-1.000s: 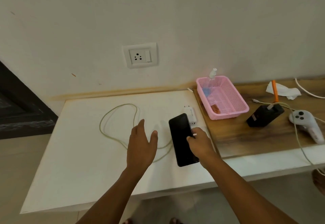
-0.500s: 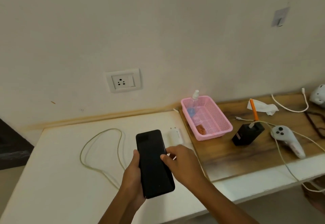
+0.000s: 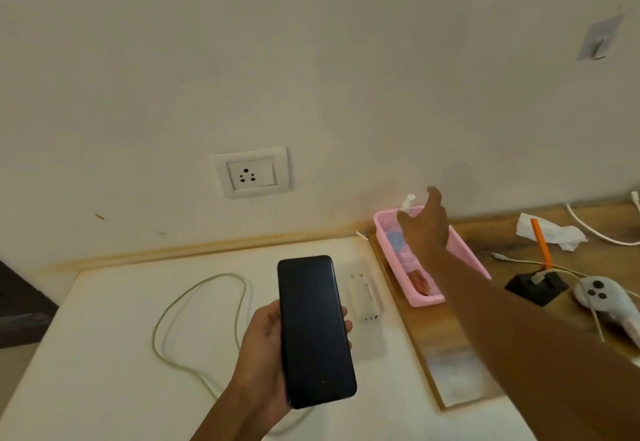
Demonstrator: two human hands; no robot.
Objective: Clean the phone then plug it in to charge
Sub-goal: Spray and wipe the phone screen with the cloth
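Note:
My left hand [image 3: 265, 340] holds a black phone [image 3: 313, 329] screen up, above the white table [image 3: 104, 329]. My right hand [image 3: 424, 225] is stretched out over the pink basket [image 3: 467, 257], fingers apart, right beside the white nozzle of a spray bottle [image 3: 408, 202] that stands in the basket. It grips nothing. A white charger adapter [image 3: 366, 296] lies on the table just right of the phone. A pale charging cable [image 3: 201, 305] loops on the table to the left. The wall socket [image 3: 251, 172] sits above the table.
A wooden surface [image 3: 450, 347] adjoins the white table on the right. On it are a black block with an orange stick [image 3: 538, 284], a white controller [image 3: 604, 298], a crumpled tissue [image 3: 550, 232] and white cables [image 3: 595, 232]. A hook [image 3: 599, 38] hangs on the wall.
The phone was picked up off the table by my right hand and passed into my left hand. My right hand then let go and reached out over the pink basket.

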